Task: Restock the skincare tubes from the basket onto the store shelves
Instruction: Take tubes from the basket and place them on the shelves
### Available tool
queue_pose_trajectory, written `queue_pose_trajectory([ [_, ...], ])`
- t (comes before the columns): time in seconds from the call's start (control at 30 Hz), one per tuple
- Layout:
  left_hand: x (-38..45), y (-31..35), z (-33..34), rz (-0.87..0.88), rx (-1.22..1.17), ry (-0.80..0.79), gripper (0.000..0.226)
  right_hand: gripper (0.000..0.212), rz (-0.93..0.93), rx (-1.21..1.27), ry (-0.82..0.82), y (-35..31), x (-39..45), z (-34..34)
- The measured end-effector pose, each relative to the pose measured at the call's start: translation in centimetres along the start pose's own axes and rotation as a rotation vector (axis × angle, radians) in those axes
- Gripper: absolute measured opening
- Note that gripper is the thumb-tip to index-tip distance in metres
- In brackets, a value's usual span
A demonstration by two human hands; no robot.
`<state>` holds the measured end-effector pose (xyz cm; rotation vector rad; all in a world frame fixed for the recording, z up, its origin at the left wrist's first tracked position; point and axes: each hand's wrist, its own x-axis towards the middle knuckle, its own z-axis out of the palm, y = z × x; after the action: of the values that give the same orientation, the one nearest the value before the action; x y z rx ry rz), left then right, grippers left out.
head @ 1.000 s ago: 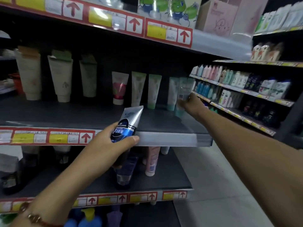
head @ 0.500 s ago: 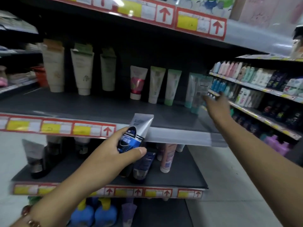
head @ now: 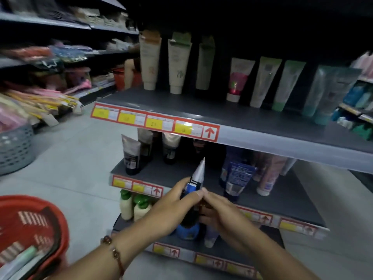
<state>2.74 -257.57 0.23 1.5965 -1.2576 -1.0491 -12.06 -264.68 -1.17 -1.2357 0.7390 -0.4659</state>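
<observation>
Left hand point(head: 173, 207) grips a silver-blue tube point(head: 196, 178), its lower half hidden; right hand point(head: 220, 213) touches it, grip unclear; red basket point(head: 60, 223) cut off lower left

One silver, blue and black skincare tube point(head: 196, 178) stands near upright, crimped end up and tilted slightly right, in front of the middle shelf point(head: 173, 174); its lower body is covered by the hands holding it. The red basket point(head: 58, 225) sits at lower left, with striped tubes point(head: 28, 221) and a pale green tube point(head: 24, 257) lying inside. On the upper shelf point(head: 252, 118), cream, pink and green tubes point(head: 175, 61) stand cap down in a row. Dark and blue tubes point(head: 131, 156) stand cap down on the middle shelf.
</observation>
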Motion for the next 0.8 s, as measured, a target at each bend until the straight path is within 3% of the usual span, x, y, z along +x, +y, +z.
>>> queue_pose_trajectory([
  [0.07, -0.4, -0.6, -1.0, 0.005, 0.085, 0.008, 0.015, 0.040, 0.008, 0.101, -0.042, 0.1, 1.2, 1.1],
  [0.13, -0.7, -1.3, -2.5, 0.024, 0.228, 0.035, 0.012, 0.035, 0.023, 0.083, -0.072, 0.6, 2.4, 1.5],
  [0.27, -1.0, -2.6, -5.8, 0.007, 0.416, 0.002, 0.025, 0.029, 0.015, -0.092, -0.071, 1.2, 4.9, 2.3],
  [0.37, -1.0, -3.7, -8.4, -0.037, 0.698, -0.011, 0.031, 0.027, -0.062, -0.256, 0.066, 1.0, 7.6, 3.5],
  [0.47, -1.0, -5.0, -10.7, -0.202, 0.905, -0.131, 0.040, 0.033, -0.171, -0.370, 0.225, 1.1, 11.4, 4.4],
  [0.6, -1.1, -6.4, -12.9, -0.452, 0.936, -0.303, 0.055, 0.033, -0.283, -0.419, 0.441, 0.6, 15.8, 5.3],
  [0.8, -0.7, -6.8, -14.9, -0.431, 0.840, -0.235, 0.048, 0.036, -0.365, -0.544, 0.547, 2.2, 19.1, 6.1],
])
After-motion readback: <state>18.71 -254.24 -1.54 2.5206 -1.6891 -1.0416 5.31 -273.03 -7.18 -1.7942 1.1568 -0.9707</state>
